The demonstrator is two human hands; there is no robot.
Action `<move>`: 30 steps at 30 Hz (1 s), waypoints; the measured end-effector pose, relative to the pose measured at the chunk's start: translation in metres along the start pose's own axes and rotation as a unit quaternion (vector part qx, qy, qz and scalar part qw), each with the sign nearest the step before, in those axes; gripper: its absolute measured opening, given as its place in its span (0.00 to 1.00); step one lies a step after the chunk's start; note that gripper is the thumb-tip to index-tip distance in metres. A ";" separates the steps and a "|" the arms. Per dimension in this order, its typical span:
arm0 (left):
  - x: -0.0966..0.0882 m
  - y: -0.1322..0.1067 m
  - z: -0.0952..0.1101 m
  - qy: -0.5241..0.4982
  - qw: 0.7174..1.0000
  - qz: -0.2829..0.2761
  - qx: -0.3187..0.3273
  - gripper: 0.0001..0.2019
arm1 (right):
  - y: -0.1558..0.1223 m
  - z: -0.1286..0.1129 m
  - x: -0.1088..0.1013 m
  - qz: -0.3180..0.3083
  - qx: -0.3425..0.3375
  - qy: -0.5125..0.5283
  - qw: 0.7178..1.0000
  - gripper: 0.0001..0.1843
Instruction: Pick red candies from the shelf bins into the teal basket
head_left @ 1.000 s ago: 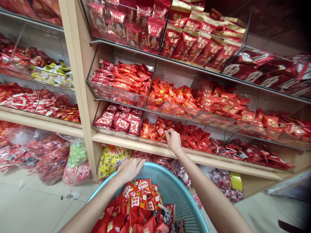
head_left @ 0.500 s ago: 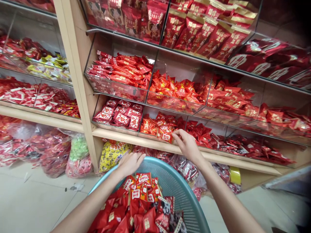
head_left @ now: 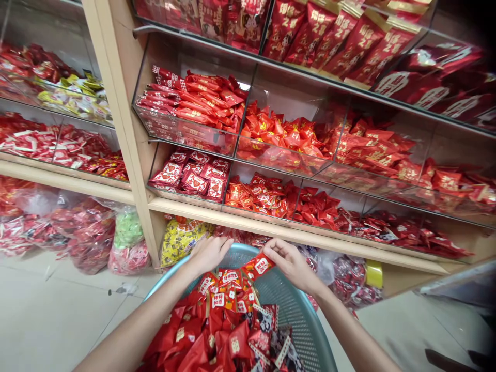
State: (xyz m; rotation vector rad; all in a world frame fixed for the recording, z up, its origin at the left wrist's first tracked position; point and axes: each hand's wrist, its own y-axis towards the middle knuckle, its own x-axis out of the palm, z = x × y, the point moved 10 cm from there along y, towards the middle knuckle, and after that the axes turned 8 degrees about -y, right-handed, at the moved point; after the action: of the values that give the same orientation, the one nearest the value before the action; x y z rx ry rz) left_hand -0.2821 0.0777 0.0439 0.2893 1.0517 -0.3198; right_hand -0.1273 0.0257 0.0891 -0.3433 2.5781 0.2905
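Note:
My left hand grips the far rim of a teal plastic basket heaped with red candy packets. My right hand hovers over the basket's far edge, pinching a small red candy packet between thumb and fingers. Just above, on the lowest clear-fronted shelf bin, lie more of the same red packets.
Wooden shelving holds rows of clear bins full of red sweets. Big clear bags of candy sit on the tiled floor under the shelves; a yellow bag lies behind the basket. A dark shape shows at the lower right.
My right hand has pulled back from the lowest shelf bin with a red packet and come down over the basket. The left hand stays on the rim. The view has tilted slightly down.

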 end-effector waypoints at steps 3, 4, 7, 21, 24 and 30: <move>-0.001 0.000 0.000 -0.004 1.000 -0.003 -0.003 0.30 | 0.006 0.000 0.005 -0.028 -0.010 -0.028 0.999 0.15; -0.001 0.000 0.000 -0.006 1.000 -0.003 -0.003 0.30 | 0.008 -0.001 0.008 -0.042 -0.020 -0.050 0.998 0.15; -0.001 0.000 0.001 -0.008 1.000 -0.002 -0.003 0.30 | 0.014 -0.011 0.023 -0.093 -0.071 -0.162 0.980 0.15; -0.001 -0.001 0.002 0.002 1.000 -0.002 -0.002 0.31 | -0.016 0.012 0.091 -0.167 -0.264 -0.618 0.722 0.10; -0.001 0.000 0.001 -0.001 1.000 -0.001 -0.005 0.31 | -0.021 0.013 0.096 -0.179 -0.285 -0.622 0.707 0.09; -0.002 0.000 0.001 0.003 1.000 -0.006 -0.006 0.32 | -0.023 0.009 0.095 -0.190 -0.283 -0.610 0.715 0.09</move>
State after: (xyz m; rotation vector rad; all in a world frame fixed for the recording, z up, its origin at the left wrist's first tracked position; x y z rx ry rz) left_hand -0.2820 0.0773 0.0457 0.2739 1.0612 -0.3243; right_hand -0.1952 -0.0107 0.0287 -0.6107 1.0219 0.8172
